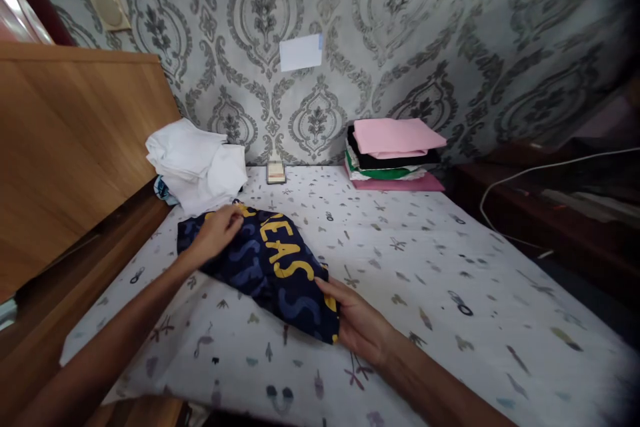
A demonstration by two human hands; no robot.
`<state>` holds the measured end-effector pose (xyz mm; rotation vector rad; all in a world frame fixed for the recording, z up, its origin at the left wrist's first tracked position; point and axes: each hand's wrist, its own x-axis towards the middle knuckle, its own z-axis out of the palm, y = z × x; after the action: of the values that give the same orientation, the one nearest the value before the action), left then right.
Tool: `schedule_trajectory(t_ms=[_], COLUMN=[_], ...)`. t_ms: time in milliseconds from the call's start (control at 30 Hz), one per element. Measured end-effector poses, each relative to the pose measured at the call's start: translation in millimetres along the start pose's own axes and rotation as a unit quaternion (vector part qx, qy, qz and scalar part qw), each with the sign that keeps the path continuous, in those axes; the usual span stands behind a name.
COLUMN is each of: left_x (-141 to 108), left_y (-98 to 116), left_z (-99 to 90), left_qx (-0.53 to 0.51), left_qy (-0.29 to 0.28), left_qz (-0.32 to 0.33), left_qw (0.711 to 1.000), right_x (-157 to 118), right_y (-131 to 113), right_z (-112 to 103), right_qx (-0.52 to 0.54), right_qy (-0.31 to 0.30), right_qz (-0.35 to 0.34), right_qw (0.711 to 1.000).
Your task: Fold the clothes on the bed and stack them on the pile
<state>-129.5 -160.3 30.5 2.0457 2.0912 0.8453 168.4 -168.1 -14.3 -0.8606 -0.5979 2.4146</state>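
A navy garment (pixel 265 267) with yellow and lighter blue letters stretches between my two hands over the patterned sheet; whether it is shorts or a shirt I cannot tell. My left hand (pixel 217 233) is closed at its upper left part, fingertips pinching the cloth near the top edge. At the right end my right hand (pixel 357 320) grips it, thumb on top and fingers hidden underneath. The garment's lower right corner is raised a little toward me.
A loose pile of white clothes (pixel 195 160) lies at the back left beside a wooden headboard (pixel 80 147). Folded clothes (pixel 395 147), pink on top, are stacked at the back right. A small box-like item (pixel 276 172) stands by the wall. A white cable (pixel 505 180) hangs at right.
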Motion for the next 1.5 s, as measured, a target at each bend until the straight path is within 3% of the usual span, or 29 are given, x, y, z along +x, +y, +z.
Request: schedule_trajectory(t_ms=[67, 133, 267, 333, 400, 500, 600, 667, 733, 767, 833, 900, 933, 1000, 1133, 1200, 1233, 1300, 1367, 1500], left_x=[28.1, 48.6, 63.4, 62.5, 59.4, 49.5, 25.0, -1.5, -32.1, -46.8, -70.7, -82.0, -81.7, -69.8, -18.1, 8.4, 19.3, 34.6, 41.2, 39.3], left_y=[-29.8, -46.4, -46.3, -35.8, -19.8, 16.7, 66.2, 100.8, 130.9, 143.0, 159.1, 162.0, 157.7, 137.4, 59.2, 14.9, -4.8, -35.3, -52.1, -56.1], left_z=[-4.0, -2.5, 9.1, 8.3, -3.1, -37.9, -72.9, -80.7, -70.4, -59.5, -32.6, -8.8, -0.7, 6.7, 4.9, 5.8, 7.2, 11.0, 13.9, 11.4], left_qx=[0.045, 0.043, -0.021, -0.096, -0.243, -0.447, -0.472, -0.438, -0.371, -0.331, -0.269, -0.241, -0.232, -0.21, -0.071, 0.036, 0.08, 0.129, 0.147, 0.111], left_qy=[-0.02, -0.06, -0.085, -0.062, -0.007, 0.079, 0.096, 0.037, -0.122, -0.219, -0.369, -0.438, -0.447, -0.417, -0.212, -0.106, -0.086, -0.089, -0.118, -0.185], left_qz=[-0.103, -0.178, -0.188, -0.166, -0.135, -0.056, 0.033, 0.082, 0.165, 0.22, 0.306, 0.329, 0.319, 0.273, 0.123, 0.035, 0.008, -0.026, -0.03, -0.046], left_qw=[0.993, 0.981, 0.978, 0.979, 0.961, 0.889, 0.876, 0.895, 0.906, 0.891, 0.835, 0.801, 0.803, 0.841, 0.967, 0.993, 0.993, 0.987, 0.982, 0.975], right_x=[-0.7, -1.2, -3.8, -5.1, -4.2, 7.1, 31.4, 49.2, 61.7, 64.9, 64.7, 57.7, 53.0, 44.2, 42.6, 51.5, 57.7, 72.4, 88.5, 114.9], right_y=[-0.2, -1.8, -11.5, -18.3, -25.8, -43.3, -77.6, -109.8, -142.4, -155.9, -172.3, -172.6, -167.7, -153.0, -135.6, -142.4, -148.8, -163.2, -174.1, -176.2], right_z=[0.7, -0.4, -11.0, -19.6, -27.5, -34.2, -35.2, -36.6, -42.4, -47.6, -62.8, -81.6, -90.9, -106.3, -115.4, -109.6, -104.8, -92.9, -80.2, -62.5], right_qx=[-0.034, -0.076, -0.151, -0.184, -0.228, -0.299, -0.346, -0.367, -0.37, -0.375, -0.39, -0.414, -0.426, -0.452, -0.519, -0.552, -0.569, -0.602, -0.631, -0.673], right_qy=[0.007, 0.019, 0.029, 0.016, 0.001, -0.002, 0.02, 0.059, 0.121, 0.158, 0.223, 0.261, 0.27, 0.278, 0.293, 0.307, 0.314, 0.324, 0.327, 0.315], right_qz=[-0.015, -0.024, -0.063, -0.09, -0.099, -0.108, -0.208, -0.306, -0.381, -0.4, -0.408, -0.395, -0.385, -0.367, -0.333, -0.319, -0.31, -0.289, -0.266, -0.225], right_qw=[0.999, 0.997, 0.986, 0.979, 0.969, 0.948, 0.915, 0.876, 0.839, 0.821, 0.794, 0.777, 0.773, 0.764, 0.731, 0.706, 0.694, 0.67, 0.652, 0.63])
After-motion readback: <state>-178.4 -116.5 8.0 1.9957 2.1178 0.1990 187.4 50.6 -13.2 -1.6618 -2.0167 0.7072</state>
